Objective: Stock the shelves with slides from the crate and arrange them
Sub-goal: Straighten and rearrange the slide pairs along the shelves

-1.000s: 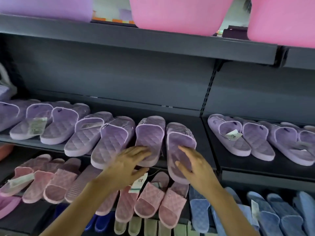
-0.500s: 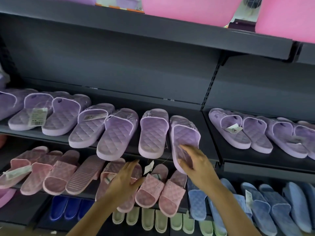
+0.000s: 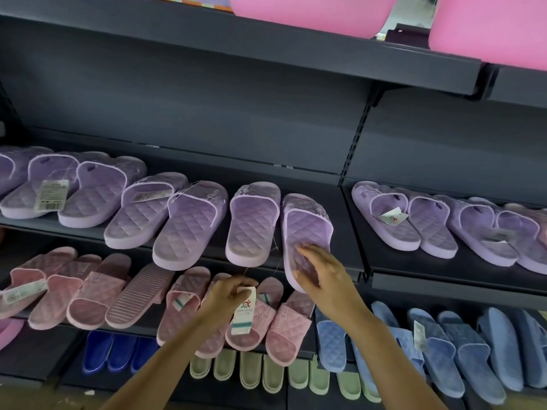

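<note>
left hand (image 3: 225,297) now tight on a white tag (image 3: 243,318); right hand (image 3: 325,276) still flat on lilac slide (image 3: 305,223)

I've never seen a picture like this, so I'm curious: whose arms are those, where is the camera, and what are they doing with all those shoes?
There is no machine here, just a person with bare hands. The camera sits on their head and looks forward and down, so you see only their arms. In front are dark shop shelves with rows of purple slides, pink slides below, then blue slides and green slides. The left hand pinches a paper tag. The right hand rests on one tilted purple slide that sticks out over the shelf's edge.
</note>
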A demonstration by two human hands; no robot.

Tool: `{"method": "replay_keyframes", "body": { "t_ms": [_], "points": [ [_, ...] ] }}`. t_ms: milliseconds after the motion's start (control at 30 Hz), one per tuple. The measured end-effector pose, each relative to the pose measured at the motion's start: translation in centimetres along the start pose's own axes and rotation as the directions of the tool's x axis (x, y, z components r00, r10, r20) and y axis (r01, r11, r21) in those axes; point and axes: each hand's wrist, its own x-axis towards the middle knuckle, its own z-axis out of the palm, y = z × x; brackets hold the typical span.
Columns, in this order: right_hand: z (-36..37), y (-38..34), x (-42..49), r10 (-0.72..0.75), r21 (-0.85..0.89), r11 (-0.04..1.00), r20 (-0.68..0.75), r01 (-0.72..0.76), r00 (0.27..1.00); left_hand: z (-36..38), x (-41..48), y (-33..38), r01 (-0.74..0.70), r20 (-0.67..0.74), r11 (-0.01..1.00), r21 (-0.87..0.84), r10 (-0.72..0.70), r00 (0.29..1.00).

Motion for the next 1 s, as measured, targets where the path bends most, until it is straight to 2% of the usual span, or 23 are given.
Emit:
{"method": "replay_keyframes", "body": {
  "t_ms": [133,233,433,700,833,1000],
  "points": [
    [0.1,0.3,-0.1,-0.016,0.002,1.0,0.001,0.016,1.0,-1.0,-2.7,1.2,0.028,0.036,0.992,-0.121,-0.023,0.999],
    [0.1,0.7,0.0,-0.038,0.006,0.999,0.003,0.038,0.999,-2.3,-4.3,3.2,-0.007,0.015,0.984,-0.177,0.009,1.0],
    [0.0,0.7,0.1,-0.058,0.009,0.998,0.017,0.058,0.998,-4.4,-4.2,7.9,-0.102,-0.041,0.99,-0.094,0.099,0.994],
    [-0.1,1.0,0.4,-0.059,0.053,0.997,0.009,0.058,0.998,-5.0,1.5,11.7,-0.183,-0.319,0.98,-0.079,0.149,0.936],
    [-0.1,1.2,0.7,-0.052,0.033,0.998,0.006,0.052,0.999,-4.3,4.8,11.8,-0.196,-0.41,0.977,0.084,0.213,0.887],
    [-0.3,1.3,1.2,-0.004,0.013,1.0,0.038,0.004,0.999,-3.1,6.9,10.2,-0.14,-0.278,0.923,0.36,0.249,0.928]
  ]
}}
